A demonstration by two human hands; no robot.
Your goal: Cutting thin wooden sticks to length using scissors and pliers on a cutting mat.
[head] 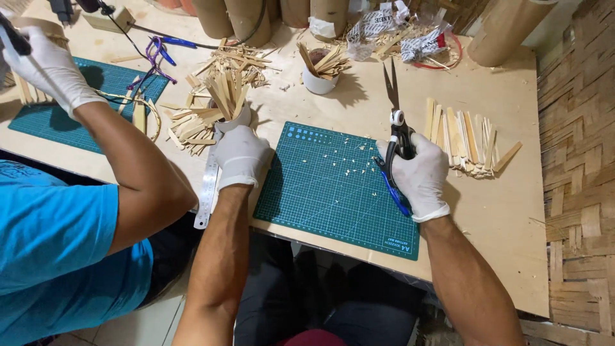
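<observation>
On the near edge of the table [500, 256] lies a green cutting mat [333, 192], dotted with small pale offcuts [349, 163]; some trimming is judged to have been done already. The right hand [419, 176], gloved in white, is closed around the handles of a pair of shears [396, 122]. The shears rest at the mat's right edge, blades closed, with the long axis running almost straight away from the person and the tips pointing to the far side of the table.

The left hand [240, 157], also gloved, is curled over a white cup [234, 118] of bamboo strips, just left of the mat, beside a steel ruler [208, 189].

Right of the shears a row of trimmed strips [467, 144] is laid out side by side. Farther off, a loose pile of strips [198, 122] and a second cup [319, 77] are seen, so much stock is judged still uncut.

At the far left, a co-worker's gloved hand [48, 70] is raised over another mat [96, 102].
</observation>
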